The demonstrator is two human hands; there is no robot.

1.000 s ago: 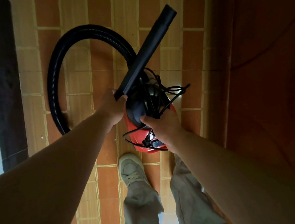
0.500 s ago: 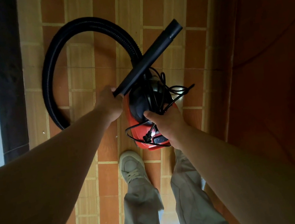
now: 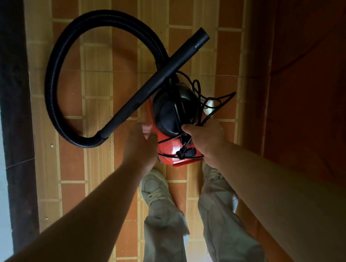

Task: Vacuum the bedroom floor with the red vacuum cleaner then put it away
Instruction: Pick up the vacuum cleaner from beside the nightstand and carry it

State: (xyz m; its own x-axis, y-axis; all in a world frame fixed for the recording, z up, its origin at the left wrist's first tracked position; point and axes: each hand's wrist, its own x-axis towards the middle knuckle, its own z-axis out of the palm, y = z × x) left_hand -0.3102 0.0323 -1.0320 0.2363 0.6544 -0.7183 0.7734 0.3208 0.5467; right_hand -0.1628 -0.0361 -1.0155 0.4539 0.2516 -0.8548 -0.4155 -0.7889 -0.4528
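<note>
Right, the red vacuum cleaner sat mid-view over the tiled floor. The right hand, at its 3 o'clock, clenched its top and bunched black cord. The left hand, at 9 o'clock, hung loose and blurred, gripping nothing. The wand pointed to 1 o'clock, and the hose looped toward 11.

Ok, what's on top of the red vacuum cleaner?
A black wand crosses over the red vacuum cleaner; loose power cord drapes it; the right hand grips its top. What it grips is covered.
</note>
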